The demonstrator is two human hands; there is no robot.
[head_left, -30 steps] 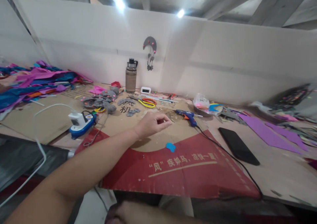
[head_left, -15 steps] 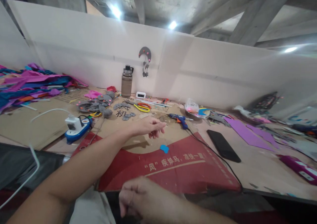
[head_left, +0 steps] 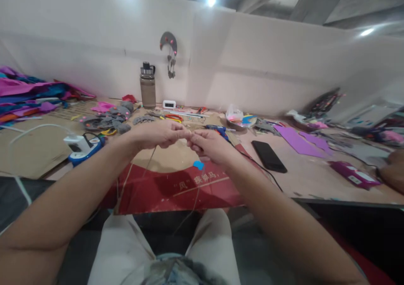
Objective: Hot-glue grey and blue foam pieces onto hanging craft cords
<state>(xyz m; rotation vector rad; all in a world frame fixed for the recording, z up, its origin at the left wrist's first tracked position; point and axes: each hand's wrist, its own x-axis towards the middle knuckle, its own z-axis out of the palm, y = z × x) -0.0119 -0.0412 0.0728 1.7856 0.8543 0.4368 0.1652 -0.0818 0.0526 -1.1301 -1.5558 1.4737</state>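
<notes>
Left hand (head_left: 158, 134) and right hand (head_left: 211, 145) meet fingertip to fingertip above the table (head_left: 315, 180), both pinched tight on a thin thread (head_left: 195, 196) that trails down past the near edge. One blue scrap (head_left: 198, 165) sits right under them on the red cardboard (head_left: 164, 188). One glue gun (head_left: 217, 129) is just behind and one black phone (head_left: 269, 156) to the right, with bare table nearer than that. One water bottle (head_left: 147, 86) stands by the far wall.

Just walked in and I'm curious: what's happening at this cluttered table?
A person sits at a table, left hand and right hand meeting fingertip to fingertip above red cardboard, pinching what looks like a thin thread that dangles below them. A glue gun, phone and scissors lie untouched nearby.
</notes>
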